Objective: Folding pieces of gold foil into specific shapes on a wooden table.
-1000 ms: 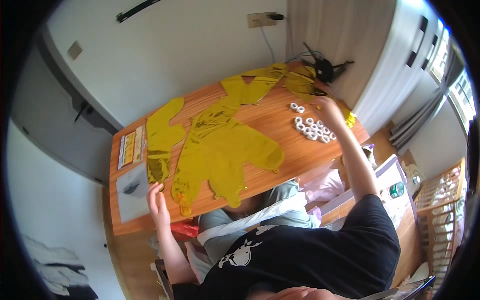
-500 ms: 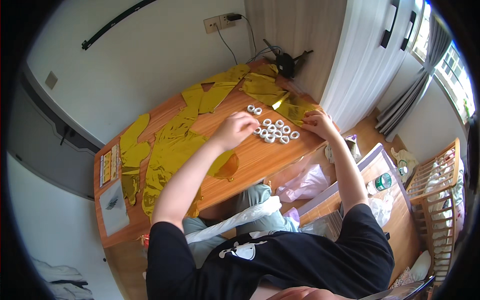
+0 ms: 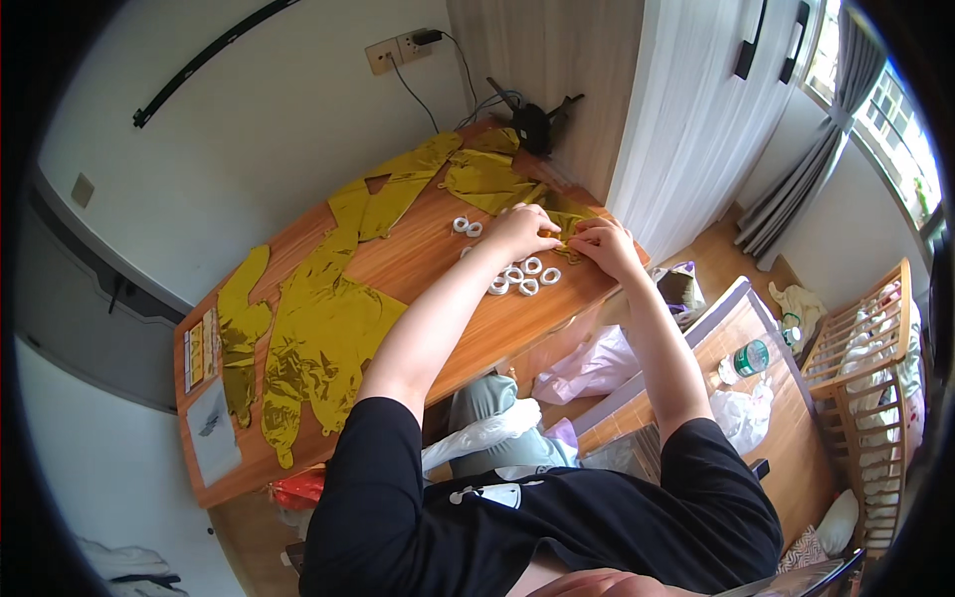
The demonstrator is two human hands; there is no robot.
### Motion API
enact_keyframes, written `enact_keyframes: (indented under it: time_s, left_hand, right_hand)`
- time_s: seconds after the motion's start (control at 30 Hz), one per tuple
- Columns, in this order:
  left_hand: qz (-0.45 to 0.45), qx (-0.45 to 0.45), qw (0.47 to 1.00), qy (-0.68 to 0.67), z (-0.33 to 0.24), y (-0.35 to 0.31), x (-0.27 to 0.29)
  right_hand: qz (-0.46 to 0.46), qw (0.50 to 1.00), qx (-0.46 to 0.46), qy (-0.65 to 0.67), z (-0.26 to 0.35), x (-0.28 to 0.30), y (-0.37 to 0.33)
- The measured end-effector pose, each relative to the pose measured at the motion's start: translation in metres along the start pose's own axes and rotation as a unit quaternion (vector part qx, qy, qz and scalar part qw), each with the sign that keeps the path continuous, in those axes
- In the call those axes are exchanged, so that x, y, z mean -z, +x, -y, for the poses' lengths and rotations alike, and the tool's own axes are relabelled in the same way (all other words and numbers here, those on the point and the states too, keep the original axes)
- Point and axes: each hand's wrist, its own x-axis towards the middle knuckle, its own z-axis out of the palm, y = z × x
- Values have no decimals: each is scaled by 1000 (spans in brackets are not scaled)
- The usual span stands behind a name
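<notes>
My left hand and my right hand are close together at the right end of the wooden table. Both have their fingers pinched on the edge of a flat gold foil balloon, whose body stretches back toward the far corner. Just in front of them lies a cluster of small white rolls, some hidden under my left hand and wrist. Two more white rolls lie apart, left of that hand. More flat gold foil balloons are spread over the left and back of the table.
A black router with cables stands in the back corner by the cabinet. Printed cards and a clear packet lie at the table's left end. Right of me are a plastic bottle, bags and a wooden crib.
My left hand has moved right, from beside the white rolls to the foil next to my right hand. The whole view has shifted slightly.
</notes>
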Motion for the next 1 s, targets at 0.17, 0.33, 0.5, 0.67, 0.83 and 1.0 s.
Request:
enact_keyframes:
  time_s: [0.17, 0.33, 0.5, 0.67, 0.83, 1.0]
  left_hand:
    - [-12, -38, 999, -31, 13, 9, -8]
    - [1, -31, 994, -103, 17, 24, -18]
    - [19, 23, 981, -194, 33, 36, -25]
    - [82, 73, 973, -203, 31, 53, -29]
    - [91, 93, 968, -214, 40, 54, -36]
    - [69, 88, 950, -291, 47, 57, -50]
  right_hand:
    - [5, 1000, -4, 25, -6, -5, 8]
    - [-4, 999, -33, 43, -9, -2, 6]
    - [20, 984, -108, 138, 3, 2, 8]
    - [-64, 975, -4, 211, -17, 0, 3]
    - [-45, 985, 24, 165, -6, -2, 2]
    - [-31, 990, 50, 128, -7, 2, 1]
